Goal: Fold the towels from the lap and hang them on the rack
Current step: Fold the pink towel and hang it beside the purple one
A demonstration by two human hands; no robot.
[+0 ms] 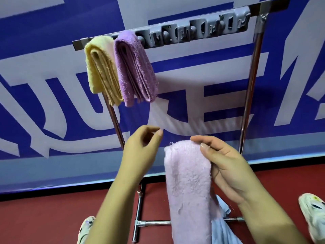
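A folded pale pink towel [188, 187] hangs down in front of me, held at its top edge by my right hand [226, 166], whose thumb and fingers pinch it. My left hand [140, 152] hovers just left of the towel with fingers loosely curled, holding nothing. The metal rack [253, 81] stands ahead of me. On the left end of its top bar hang a folded yellow towel [101, 71] and a folded purple towel [135, 67], side by side.
A grey strip of hooks [197, 30] runs along the rack's top bar, right of the hung towels. A blue and white banner [193, 95] stands behind. Light blue cloth [223, 229] lies low by my lap. Shoes [313, 213] rest on the red floor [52, 217].
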